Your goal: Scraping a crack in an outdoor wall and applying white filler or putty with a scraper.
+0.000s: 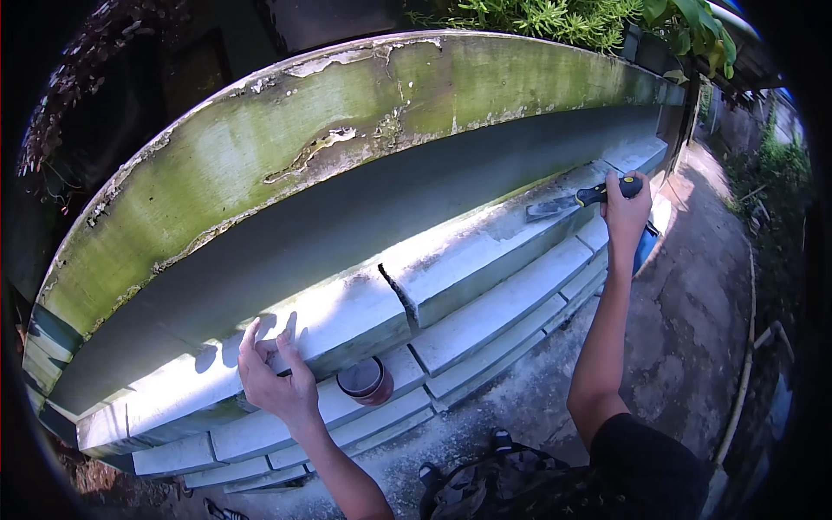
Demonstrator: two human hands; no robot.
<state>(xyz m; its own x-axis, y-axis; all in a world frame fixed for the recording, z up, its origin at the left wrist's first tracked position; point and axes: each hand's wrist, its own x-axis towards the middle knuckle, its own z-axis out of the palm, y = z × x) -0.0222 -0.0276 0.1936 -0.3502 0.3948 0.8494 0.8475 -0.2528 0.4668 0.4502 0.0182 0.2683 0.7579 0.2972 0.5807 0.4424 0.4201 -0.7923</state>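
Note:
My right hand (626, 215) is closed around the black and yellow handle of a putty knife (555, 208). Its flat metal blade lies against the top of the pale ledge (494, 260), toward the far right end, where the surface looks scraped and patchy. My left hand (279, 381) is at the front edge of the same ledge, with thumb and fingers apart; I make out nothing held in it. Just right of that hand, a small reddish-brown pot (378, 395) stands on the step below, its inside dark.
A curved, green-stained wall (260, 147) with peeling paint rises beyond the ledge. A dark crack (399, 290) splits the ledge. Lower steps (485, 347) run down to a dusty concrete path (685, 347). Something blue (645, 250) sits behind my right wrist. Plants (546, 22) overhang the top.

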